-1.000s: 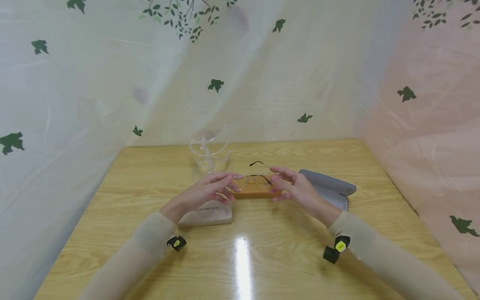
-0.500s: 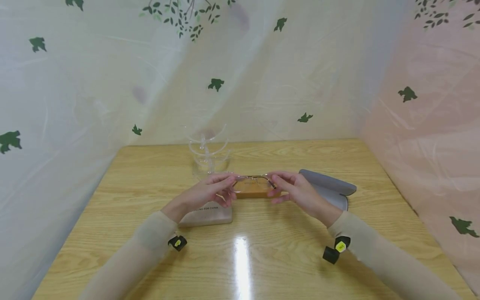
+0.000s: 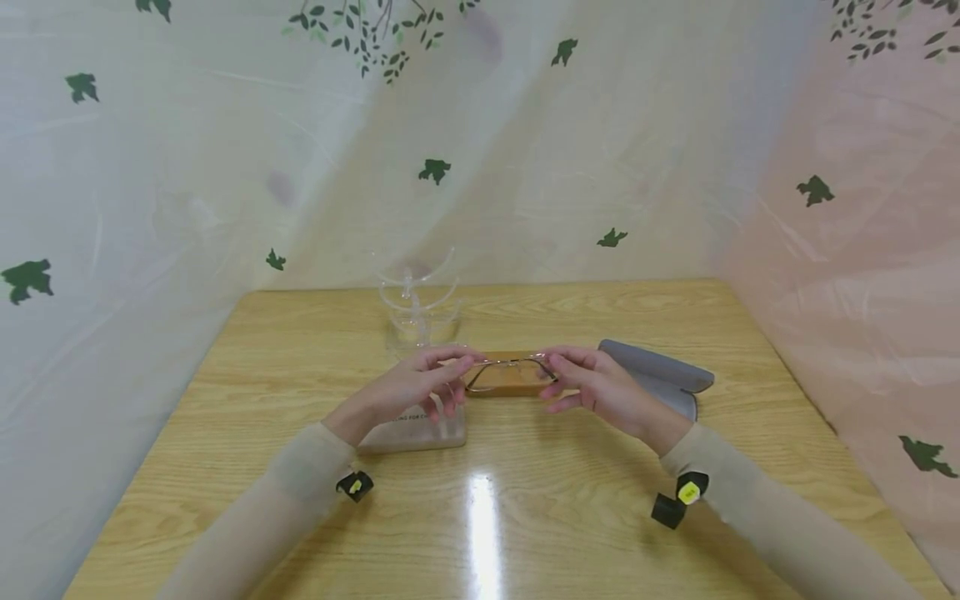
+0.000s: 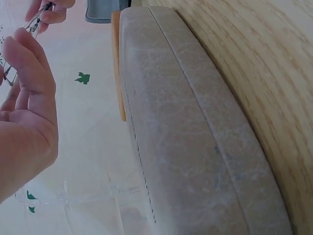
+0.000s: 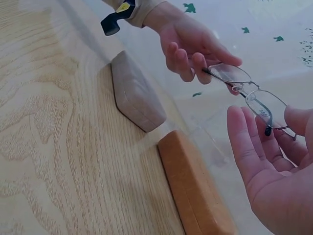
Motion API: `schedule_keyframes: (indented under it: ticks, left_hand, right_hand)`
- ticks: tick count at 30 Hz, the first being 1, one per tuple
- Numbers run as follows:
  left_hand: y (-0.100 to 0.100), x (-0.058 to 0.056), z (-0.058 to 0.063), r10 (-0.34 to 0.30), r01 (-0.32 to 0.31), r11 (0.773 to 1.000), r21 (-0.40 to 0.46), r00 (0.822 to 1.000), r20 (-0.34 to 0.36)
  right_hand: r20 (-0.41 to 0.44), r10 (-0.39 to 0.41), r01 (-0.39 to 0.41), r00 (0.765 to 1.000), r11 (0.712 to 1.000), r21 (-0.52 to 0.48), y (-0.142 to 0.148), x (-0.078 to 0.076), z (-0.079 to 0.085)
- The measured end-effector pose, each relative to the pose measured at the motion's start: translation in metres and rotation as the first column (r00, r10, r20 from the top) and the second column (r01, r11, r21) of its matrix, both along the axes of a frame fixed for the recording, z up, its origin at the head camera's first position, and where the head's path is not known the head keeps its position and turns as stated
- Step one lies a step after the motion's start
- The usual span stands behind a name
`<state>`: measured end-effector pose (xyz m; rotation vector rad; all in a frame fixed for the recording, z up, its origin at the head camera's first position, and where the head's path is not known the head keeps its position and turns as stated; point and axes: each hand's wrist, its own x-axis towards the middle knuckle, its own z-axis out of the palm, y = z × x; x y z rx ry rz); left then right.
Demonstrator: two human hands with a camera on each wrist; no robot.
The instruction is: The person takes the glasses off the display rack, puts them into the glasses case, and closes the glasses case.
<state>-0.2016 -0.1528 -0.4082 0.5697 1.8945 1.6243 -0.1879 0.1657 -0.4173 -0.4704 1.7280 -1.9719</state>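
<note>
Thin metal-framed eyeglasses (image 5: 250,84) are held between my two hands, above an orange glasses case (image 3: 513,389) in the head view. My left hand (image 3: 420,383) pinches one end of the frame between thumb and fingers. At the other end, my right hand (image 3: 600,387) pinches the rim's corner, its lower fingers loosely spread. Dark-tipped temples lie folded across the lenses in the right wrist view. A greyish-beige glasses case (image 4: 181,122) stands closed on the table below my left hand, partly hidden by it in the head view.
Behind my left hand stands a clear tiered display stand (image 3: 416,308). An opened grey glasses case (image 3: 656,371) lies right of my right hand. The wooden table (image 3: 585,517) ends at a patterned fabric backdrop (image 3: 510,167).
A temple that stuck up beyond the frame has folded in against the lenses. The glasses have tilted so the lenses hang lower, and my left fingers have closed on their end.
</note>
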Motion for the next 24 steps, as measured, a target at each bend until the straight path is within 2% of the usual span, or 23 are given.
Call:
schedule_keyframes:
  ticks: [12, 20, 24]
  left_hand:
    - [0.004, 0.001, -0.002, 0.022, -0.024, 0.998, -0.057, 0.999, -0.038]
    - [0.02, 0.0, -0.008, 0.043, -0.05, 0.994, -0.101, 0.997, -0.07]
    - [0.032, -0.001, -0.006, 0.031, -0.037, 0.995, -0.096, 0.998, -0.059]
  right_hand:
    - [0.017, -0.027, 0.027, 0.999, 0.999, -0.033, 0.002, -0.001, -0.006]
    - [0.052, -0.113, 0.116, 0.992, 0.991, -0.07, 0.019, 0.001, -0.012]
    - [0.035, -0.092, 0.094, 0.995, 0.993, -0.075, 0.035, 0.001, -0.014]
